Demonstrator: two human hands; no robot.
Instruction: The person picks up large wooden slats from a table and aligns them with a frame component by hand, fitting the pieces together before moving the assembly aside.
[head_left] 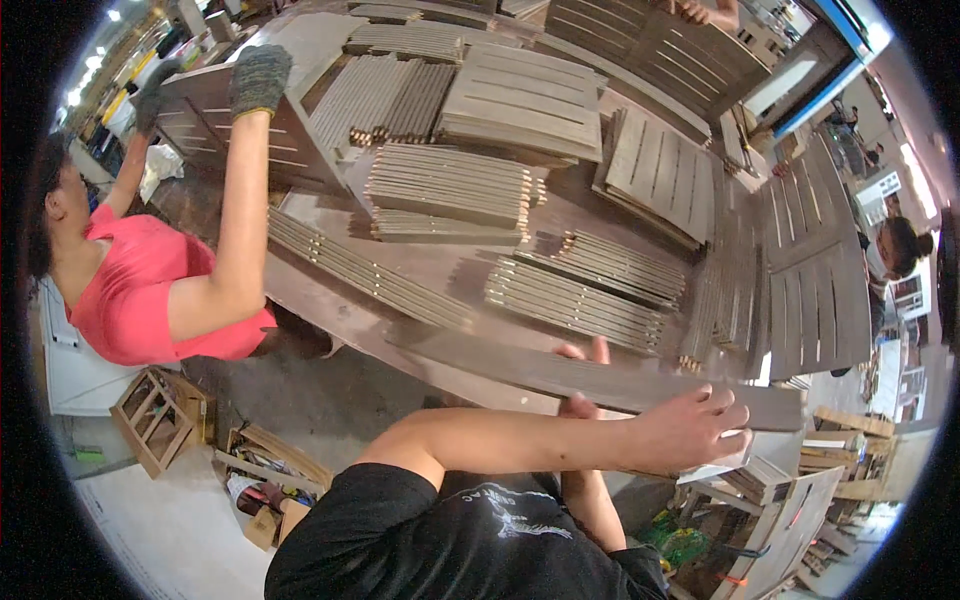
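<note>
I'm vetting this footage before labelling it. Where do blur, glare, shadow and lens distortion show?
Head view: the plank smears most toward its left end; lamps glare at upper left, and a bright strip at right; soft shadows fall beside the slats; straight edges bow toward the rim, and black fills the corners.

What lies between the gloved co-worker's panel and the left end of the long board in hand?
The head view shows a row of long slats on the table between the panel and the board.
</note>
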